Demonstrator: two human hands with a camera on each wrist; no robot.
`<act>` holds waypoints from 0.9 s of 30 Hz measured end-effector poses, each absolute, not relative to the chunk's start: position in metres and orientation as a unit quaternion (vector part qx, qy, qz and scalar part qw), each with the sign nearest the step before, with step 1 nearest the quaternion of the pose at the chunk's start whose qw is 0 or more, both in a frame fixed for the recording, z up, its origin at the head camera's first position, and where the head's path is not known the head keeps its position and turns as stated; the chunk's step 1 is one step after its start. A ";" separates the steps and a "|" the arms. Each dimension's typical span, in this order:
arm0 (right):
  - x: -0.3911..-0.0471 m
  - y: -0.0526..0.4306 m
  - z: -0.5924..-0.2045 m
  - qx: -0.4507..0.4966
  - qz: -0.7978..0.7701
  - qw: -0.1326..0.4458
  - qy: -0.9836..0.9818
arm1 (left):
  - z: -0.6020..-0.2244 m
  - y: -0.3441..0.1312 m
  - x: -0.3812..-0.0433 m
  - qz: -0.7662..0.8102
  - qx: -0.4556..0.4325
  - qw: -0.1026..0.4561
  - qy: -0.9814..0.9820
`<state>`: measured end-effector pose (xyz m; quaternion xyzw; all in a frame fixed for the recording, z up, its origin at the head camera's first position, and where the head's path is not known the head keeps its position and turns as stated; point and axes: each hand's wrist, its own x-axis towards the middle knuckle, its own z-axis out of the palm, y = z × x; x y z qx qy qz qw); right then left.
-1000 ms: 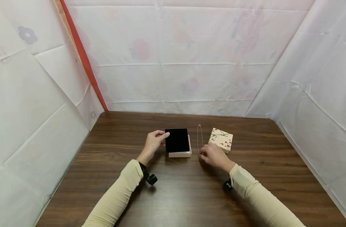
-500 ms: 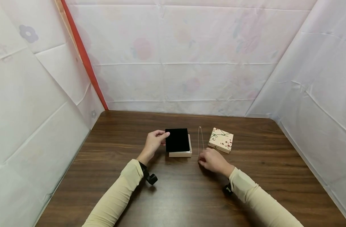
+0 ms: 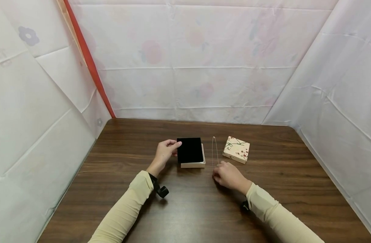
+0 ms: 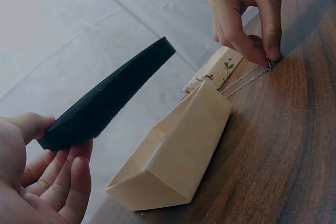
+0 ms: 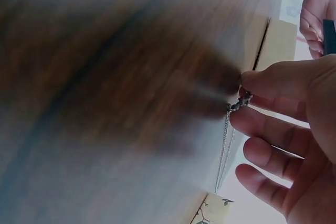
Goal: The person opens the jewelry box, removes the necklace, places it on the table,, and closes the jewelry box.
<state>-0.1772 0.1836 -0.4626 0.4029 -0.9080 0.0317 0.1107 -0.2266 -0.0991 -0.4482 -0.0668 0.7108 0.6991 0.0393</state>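
Where print shows, it is decorative: the floral lid [image 3: 237,150] bears dark red blossoms and green stems on cream, face up and slightly askew. Plain cream box base [image 4: 184,156] stands upright on the counter, well apart from the lid; a pale strip is visible inside along one wall, the rest of its interior mostly hidden.

Left hand [image 3: 165,151]: thumb on the upper face and fingers beneath, pinching one edge of a black pad [image 3: 189,150]. Per the left wrist view, the pad is tilted and apart from the base; from the head it overlaps most of it.

Right hand [image 3: 229,174]: thumb and index finger pinch the near end of a chain necklace [image 5: 226,128], remaining fingers loosely bent. The chain runs away from the person as a narrow loop, between base and lid.

Counter [image 3: 185,209]: dark wood grain, rounded far corners, glare near the front. White cloth walls [image 3: 185,57] with faint pink prints enclose three sides; red strip [image 3: 89,62] at left.
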 end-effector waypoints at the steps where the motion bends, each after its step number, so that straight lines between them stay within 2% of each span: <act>1: -0.176 0.184 -0.463 0.402 0.031 0.108 -0.909 | -0.448 -0.099 -0.227 0.698 -0.067 0.040 0.712; 9: -0.172 0.184 -0.461 0.401 0.049 0.084 -0.911 | -0.448 -0.100 -0.225 0.695 -0.063 0.037 0.715; 19: -0.174 0.184 -0.457 0.400 0.060 0.105 -0.909 | -0.450 -0.102 -0.225 0.695 -0.062 0.036 0.716; 27: -0.176 0.183 -0.450 0.393 0.104 0.101 -0.908 | -0.449 -0.103 -0.223 0.694 -0.061 0.034 0.717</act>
